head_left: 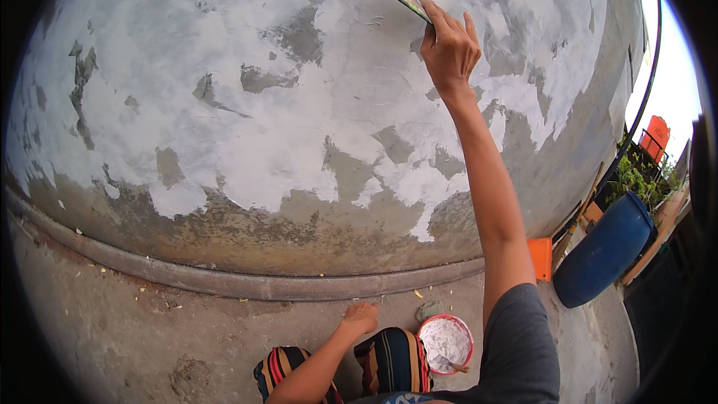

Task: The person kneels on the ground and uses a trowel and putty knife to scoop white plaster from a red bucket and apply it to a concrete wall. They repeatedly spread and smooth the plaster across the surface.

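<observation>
A broad, flat putty scraper [410, 1] with a green edge is pinched in my right hand [451, 49]. My right arm is raised, and the blade lies against or close to the upper part of the wall [359, 97]. Patchy white filler covers much of this grey wall. My left hand [362, 316] is low, by my knee, with its fingers mostly hidden from view. Beside my striped trouser leg [393, 359] stands a red-rimmed bucket [470, 340] of white paste. A small tool with a wooden handle [460, 367] rests in the paste.
A raised concrete ledge [224, 284] runs along the wall's foot. On the right stand a blue barrel [604, 251] and an orange container [540, 258]. Green plants [636, 178] and an orange tank [655, 138] are farther back. Small debris dots the concrete floor [149, 337].
</observation>
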Tool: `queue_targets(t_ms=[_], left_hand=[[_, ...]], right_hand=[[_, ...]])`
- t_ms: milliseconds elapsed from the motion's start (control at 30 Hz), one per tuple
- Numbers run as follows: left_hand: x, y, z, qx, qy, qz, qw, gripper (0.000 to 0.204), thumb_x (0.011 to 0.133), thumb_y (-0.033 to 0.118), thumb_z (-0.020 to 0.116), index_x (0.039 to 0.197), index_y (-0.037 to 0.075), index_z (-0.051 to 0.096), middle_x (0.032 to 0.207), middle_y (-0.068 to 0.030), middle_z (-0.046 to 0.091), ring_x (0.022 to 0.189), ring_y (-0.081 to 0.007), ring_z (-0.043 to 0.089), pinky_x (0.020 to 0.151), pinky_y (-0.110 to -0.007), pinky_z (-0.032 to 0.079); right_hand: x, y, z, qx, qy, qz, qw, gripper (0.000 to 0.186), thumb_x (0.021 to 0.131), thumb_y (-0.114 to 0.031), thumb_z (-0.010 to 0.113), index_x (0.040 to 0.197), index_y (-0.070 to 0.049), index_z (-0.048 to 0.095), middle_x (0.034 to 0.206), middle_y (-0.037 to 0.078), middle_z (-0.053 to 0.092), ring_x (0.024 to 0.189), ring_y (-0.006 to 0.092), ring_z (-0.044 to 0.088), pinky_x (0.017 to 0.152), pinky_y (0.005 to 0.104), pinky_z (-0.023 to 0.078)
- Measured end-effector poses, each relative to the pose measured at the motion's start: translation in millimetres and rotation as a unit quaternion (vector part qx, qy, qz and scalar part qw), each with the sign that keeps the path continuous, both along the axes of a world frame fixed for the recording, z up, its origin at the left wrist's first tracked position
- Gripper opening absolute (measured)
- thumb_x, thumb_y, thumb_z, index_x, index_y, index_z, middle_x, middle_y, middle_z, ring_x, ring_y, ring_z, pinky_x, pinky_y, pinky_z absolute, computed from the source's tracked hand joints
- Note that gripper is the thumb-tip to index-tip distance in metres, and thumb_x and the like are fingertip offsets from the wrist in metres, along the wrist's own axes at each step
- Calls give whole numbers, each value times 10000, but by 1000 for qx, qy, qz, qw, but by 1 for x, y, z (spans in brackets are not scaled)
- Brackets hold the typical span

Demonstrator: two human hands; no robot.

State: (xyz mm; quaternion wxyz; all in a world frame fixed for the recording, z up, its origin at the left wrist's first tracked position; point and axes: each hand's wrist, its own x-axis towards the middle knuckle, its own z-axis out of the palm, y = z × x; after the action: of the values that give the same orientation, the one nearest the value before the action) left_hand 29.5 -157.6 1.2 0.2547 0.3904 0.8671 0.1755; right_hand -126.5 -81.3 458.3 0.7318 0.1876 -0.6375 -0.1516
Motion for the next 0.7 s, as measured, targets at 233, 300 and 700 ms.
queue_targets(t_ms=[233,300,700], left_hand=[[-3,1,-1,2,-27,4,1000,494,873,257,579,1293,5,509,1174,-231,615,1149,-358,570,974,-443,448],[-4,-3,-1,-10,-34,12,999,493,870,255,584,1286,0,513,1172,-232,616,1143,-360,573,970,-443,451],[-7,0,-8,11,-9,7,1000,497,878,276,582,1299,23,510,1151,-214,631,1128,-356,583,964,-444,454]], right_hand=[[-10,-1,-47,70,-53,-33,996,467,757,19,639,1191,-153,646,1142,53,675,1009,214,649,1037,439,419],[0,-5,-76,133,-110,-59,983,433,778,23,630,1176,-146,650,1130,55,678,1001,208,652,1035,431,423],[15,3,36,-4,-396,14,918,246,829,-200,645,1037,-70,624,794,175,645,726,358,592,661,423,451]])
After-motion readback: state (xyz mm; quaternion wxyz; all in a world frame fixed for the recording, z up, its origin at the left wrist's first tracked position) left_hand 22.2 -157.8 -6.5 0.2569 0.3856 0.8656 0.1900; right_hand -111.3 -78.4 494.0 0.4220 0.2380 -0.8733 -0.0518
